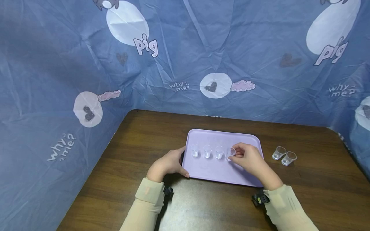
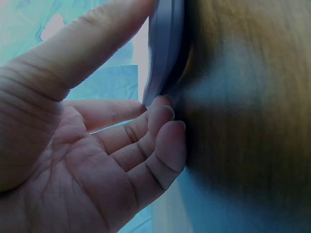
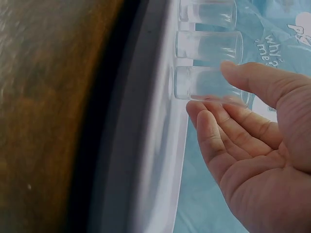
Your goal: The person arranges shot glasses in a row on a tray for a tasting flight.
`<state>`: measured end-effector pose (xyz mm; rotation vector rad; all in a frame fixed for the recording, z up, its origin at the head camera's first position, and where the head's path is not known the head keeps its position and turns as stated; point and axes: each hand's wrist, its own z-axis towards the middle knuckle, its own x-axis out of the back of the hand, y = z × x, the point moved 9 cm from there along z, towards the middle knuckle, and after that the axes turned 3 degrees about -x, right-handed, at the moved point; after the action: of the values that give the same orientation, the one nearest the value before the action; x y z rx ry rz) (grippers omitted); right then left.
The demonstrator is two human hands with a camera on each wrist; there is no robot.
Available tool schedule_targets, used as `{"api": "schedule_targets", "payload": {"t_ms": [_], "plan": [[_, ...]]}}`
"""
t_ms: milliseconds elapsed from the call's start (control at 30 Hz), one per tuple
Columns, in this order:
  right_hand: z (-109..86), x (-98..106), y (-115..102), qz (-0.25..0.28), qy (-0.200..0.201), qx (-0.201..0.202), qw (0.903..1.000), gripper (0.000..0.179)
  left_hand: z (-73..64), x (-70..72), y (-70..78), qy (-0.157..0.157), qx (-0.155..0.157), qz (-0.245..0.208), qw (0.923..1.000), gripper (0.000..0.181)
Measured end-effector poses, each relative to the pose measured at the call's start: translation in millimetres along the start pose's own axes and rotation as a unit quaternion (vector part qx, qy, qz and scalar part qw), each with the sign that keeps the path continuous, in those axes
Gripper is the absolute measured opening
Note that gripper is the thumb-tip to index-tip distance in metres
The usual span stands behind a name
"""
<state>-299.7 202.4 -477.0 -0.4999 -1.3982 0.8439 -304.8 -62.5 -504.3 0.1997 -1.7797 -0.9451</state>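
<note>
A lilac tray (image 1: 211, 171) lies on the wooden table with a row of small clear cups across it. My right hand (image 1: 250, 158) pinches the rightmost cup (image 1: 230, 152) between thumb and fingers. In the right wrist view that cup (image 3: 204, 83) stands upright on the tray, close beside its neighbour (image 3: 206, 46). Farther left in the row are more clear cups, one (image 1: 195, 150) near the tray's left edge. My left hand (image 1: 169, 164) holds the tray's left end. In the left wrist view its thumb lies along the tray edge (image 2: 165, 43), and its curled fingertips (image 2: 171, 141) rest low against it.
To the right of the tray, two more clear cups (image 1: 279, 153) (image 1: 289, 158) stand side by side on the table (image 1: 318, 186). A blue printed cloth (image 1: 179, 64) hangs behind the table and along its sides.
</note>
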Motion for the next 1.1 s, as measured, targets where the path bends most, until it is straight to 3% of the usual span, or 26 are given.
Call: {"api": "schedule_targets", "payload": {"t_ms": [500, 700, 1100], "plan": [[0.5, -3, 6, -0.007, -0.011, -0.017, 0.9998, 0.027, 2.0, -1.5, -1.5, -0.003, -0.003, -0.004, 1.0, 0.12], [-3.1, -1, 8, 0.022, -0.022, -0.029, 0.9991, 0.032, 2.2, -1.2, -0.6, -0.003, -0.004, -0.004, 1.0, 0.119], [-15.7, 31, 7, 0.004, 0.022, -0.025, 0.9994, 0.033, 2.3, -2.1, -1.6, -0.002, -0.003, -0.002, 1.0, 0.117]]}}
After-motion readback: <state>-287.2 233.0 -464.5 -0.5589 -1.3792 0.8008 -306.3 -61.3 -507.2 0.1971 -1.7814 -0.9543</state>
